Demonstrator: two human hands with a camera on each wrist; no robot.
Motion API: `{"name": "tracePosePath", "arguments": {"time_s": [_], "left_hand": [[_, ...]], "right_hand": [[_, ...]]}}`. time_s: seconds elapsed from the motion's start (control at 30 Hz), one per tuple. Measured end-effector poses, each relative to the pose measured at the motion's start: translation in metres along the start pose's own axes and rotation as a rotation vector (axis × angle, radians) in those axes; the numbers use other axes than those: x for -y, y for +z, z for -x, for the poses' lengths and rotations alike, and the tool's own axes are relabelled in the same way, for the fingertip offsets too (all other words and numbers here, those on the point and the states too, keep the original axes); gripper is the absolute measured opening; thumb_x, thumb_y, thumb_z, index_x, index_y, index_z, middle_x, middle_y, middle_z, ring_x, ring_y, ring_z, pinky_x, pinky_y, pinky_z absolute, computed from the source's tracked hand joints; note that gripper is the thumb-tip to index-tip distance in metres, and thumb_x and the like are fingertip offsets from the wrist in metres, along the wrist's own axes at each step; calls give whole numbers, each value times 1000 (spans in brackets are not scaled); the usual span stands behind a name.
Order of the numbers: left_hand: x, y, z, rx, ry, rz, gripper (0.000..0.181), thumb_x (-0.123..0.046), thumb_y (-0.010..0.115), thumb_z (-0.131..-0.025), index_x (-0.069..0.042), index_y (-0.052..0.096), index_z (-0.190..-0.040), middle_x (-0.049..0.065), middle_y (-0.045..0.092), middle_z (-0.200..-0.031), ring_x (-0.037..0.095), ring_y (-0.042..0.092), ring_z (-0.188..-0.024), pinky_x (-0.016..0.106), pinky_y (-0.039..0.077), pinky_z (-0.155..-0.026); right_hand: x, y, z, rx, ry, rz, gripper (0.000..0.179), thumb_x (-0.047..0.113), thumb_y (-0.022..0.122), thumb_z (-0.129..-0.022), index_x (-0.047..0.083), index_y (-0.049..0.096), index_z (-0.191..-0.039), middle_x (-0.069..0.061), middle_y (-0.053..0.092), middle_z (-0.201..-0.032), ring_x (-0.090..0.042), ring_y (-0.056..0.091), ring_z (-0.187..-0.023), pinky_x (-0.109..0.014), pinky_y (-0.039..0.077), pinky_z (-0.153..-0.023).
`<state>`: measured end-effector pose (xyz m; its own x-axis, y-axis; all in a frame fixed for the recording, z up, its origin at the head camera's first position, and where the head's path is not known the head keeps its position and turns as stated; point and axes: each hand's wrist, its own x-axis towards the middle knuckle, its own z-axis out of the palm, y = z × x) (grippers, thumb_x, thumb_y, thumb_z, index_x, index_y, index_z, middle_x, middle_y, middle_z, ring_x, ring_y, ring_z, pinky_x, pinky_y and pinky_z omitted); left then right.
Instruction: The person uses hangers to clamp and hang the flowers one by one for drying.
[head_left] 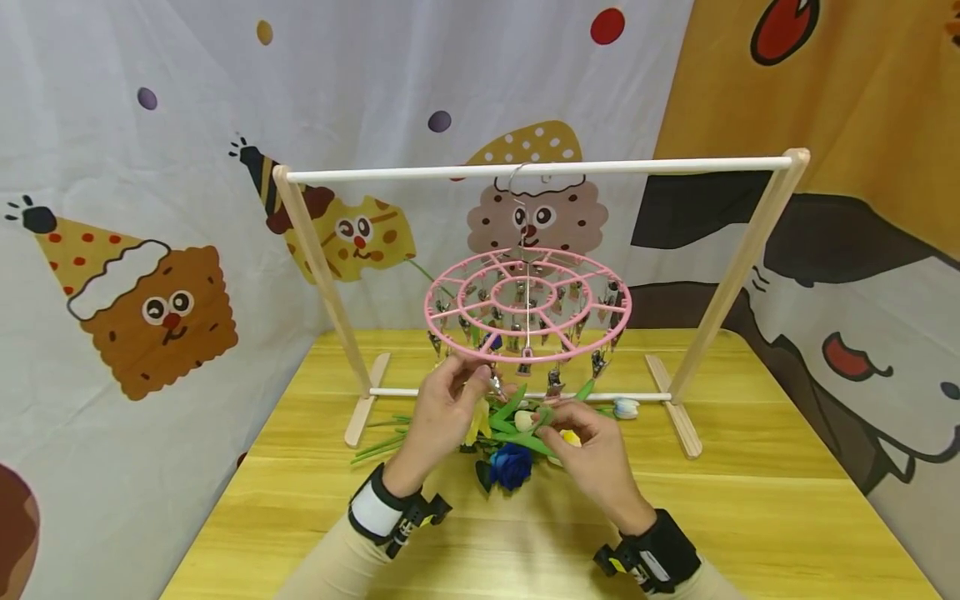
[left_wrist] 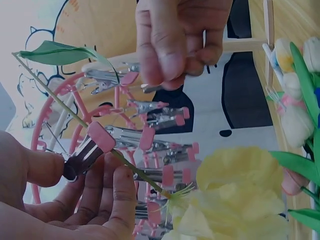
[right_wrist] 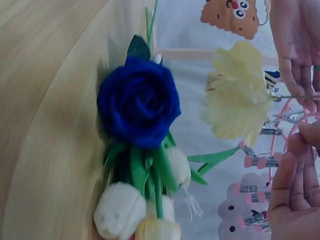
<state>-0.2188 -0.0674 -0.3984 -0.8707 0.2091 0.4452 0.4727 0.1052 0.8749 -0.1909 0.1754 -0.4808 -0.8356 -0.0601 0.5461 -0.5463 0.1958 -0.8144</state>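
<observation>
1. Farthest left, one upright of the wooden stand (head_left: 315, 258) stood over the table (head_left: 450, 550); its white bar (head_left: 420, 173) ran across to the other upright at far right.
2. Thin green stems (head_left: 378, 449) lay near the stand's left foot.
3. Your left hand (head_left: 450, 408) pinched a silver clip (left_wrist: 87, 157) between thumb and fingers, its pink tips overlapping the stem of a yellow flower (left_wrist: 240, 195). The flower hung head down beneath your fingers, a green leaf (left_wrist: 60, 54) near the stem's upper end.
4. Centrally, the pink rack (head_left: 494, 295) hung from the bar, other clips (head_left: 553, 382) dangling below it.
5. Between your wrists, a blue rose (head_left: 512, 467) lay on the table.
6. A white tulip (head_left: 525, 421) showed just beside your right fingertips.
7. Your right hand (head_left: 596, 450) had bent fingers, thumb near forefinger; whether they gripped anything, you couldn't tell.
8. A white-and-blue tulip (head_left: 626, 408) lay beyond that hand.
</observation>
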Motion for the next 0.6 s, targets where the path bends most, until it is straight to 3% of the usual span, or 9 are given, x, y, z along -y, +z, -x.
{"name": "tracePosePath", "arguments": {"time_s": [0.27, 0.47, 0.6], "left_hand": [[4, -10, -3, -27, 7, -30, 22, -10, 64, -120, -4, 73, -139, 20, 80, -128, 30, 80, -117, 32, 69, -104], [8, -18, -2, -43, 21, -71, 26, -12, 66, -120, -2, 73, -142, 19, 81, -132, 35, 81, -124, 27, 66, -107], [9, -23, 1, -49, 35, -114, 27, -14, 66, -120, -4, 73, -145, 17, 81, -138, 36, 81, -129, 38, 67, -113]], "right_hand": [[-8, -13, -2, 56, -5, 223, 28, 1, 88, -103, 26, 89, -115, 0, 87, -116, -10, 80, -103, -29, 68, -88], [-13, -15, -3, 81, -68, 364, 28, -2, 92, -97, 22, 90, -112, 5, 86, -110, -7, 75, -91, -35, 69, -80], [-17, -14, -1, 110, -85, 427, 27, -3, 93, -96, 18, 91, -113, 8, 85, -109, -5, 73, -90, -35, 67, -79]]}}
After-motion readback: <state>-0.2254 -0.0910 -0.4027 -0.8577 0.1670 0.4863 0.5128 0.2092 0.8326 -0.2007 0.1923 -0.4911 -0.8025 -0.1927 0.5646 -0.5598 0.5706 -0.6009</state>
